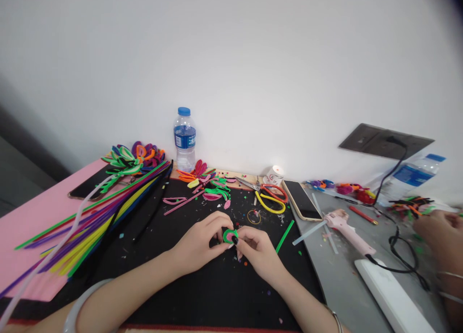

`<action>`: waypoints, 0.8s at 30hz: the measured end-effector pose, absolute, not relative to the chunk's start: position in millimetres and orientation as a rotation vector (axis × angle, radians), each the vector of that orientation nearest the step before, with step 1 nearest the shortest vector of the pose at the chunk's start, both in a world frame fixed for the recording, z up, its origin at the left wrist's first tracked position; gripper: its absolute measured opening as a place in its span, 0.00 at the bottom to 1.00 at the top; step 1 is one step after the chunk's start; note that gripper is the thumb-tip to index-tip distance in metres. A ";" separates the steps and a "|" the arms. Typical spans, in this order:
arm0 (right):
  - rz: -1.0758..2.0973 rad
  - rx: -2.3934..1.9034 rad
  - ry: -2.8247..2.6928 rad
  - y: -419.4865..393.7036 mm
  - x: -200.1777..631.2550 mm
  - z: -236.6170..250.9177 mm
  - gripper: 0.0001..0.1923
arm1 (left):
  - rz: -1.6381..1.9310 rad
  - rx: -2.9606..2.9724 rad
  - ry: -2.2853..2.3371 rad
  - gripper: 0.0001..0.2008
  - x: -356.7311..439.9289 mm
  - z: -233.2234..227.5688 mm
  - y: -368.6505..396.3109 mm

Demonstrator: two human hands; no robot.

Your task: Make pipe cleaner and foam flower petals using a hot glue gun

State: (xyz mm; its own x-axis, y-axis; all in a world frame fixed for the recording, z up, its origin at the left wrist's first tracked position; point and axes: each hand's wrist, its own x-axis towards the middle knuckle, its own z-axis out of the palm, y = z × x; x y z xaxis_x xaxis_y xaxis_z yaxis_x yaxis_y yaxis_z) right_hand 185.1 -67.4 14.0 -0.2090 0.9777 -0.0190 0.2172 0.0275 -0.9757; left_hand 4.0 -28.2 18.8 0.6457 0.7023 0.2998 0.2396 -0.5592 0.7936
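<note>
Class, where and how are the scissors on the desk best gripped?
Probably by the yellow and orange handle loops, coming from the near right with the right hand: the loops lie toward that side, while the pointed blades aim left and away.

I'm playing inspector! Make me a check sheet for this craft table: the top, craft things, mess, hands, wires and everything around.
Surface: black mat; grey tabletop to its right.
Craft things: small green-and-pink piece at the fingertips; pipe cleaners fanned out at left; scissors and glue gun lying down.
Clutter: tiny coloured scraps scattered about; light-cased phone near the scissors.
Hands: left hand and right hand both pinch the piece.
Wires: black cord hanging from the wall socket.
Surroundings: white wall behind; another person's hand at far right.
</note>
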 end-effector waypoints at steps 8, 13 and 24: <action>1.236 -1.272 -1.541 -66.7 184.0 16.2 0.13 | 0.794 2.125 0.731 0.08 4.0 18.4 -28.0; 1.228 -1.291 -1.548 -68.1 183.7 17.6 0.15 | 0.789 2.123 0.727 0.08 3.6 17.6 -28.4; 1.219 -1.297 -1.556 -67.6 184.6 15.8 0.15 | 0.793 2.125 0.732 0.07 5.1 21.1 -28.6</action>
State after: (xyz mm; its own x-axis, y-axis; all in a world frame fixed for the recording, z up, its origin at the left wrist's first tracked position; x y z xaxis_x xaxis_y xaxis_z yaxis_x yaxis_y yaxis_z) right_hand 184.6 -67.6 15.8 -0.1977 0.9800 -0.0229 0.2568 0.0292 -0.9660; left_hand 5.1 -28.6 21.1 0.6462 0.7015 0.3006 0.2438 -0.5630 0.7897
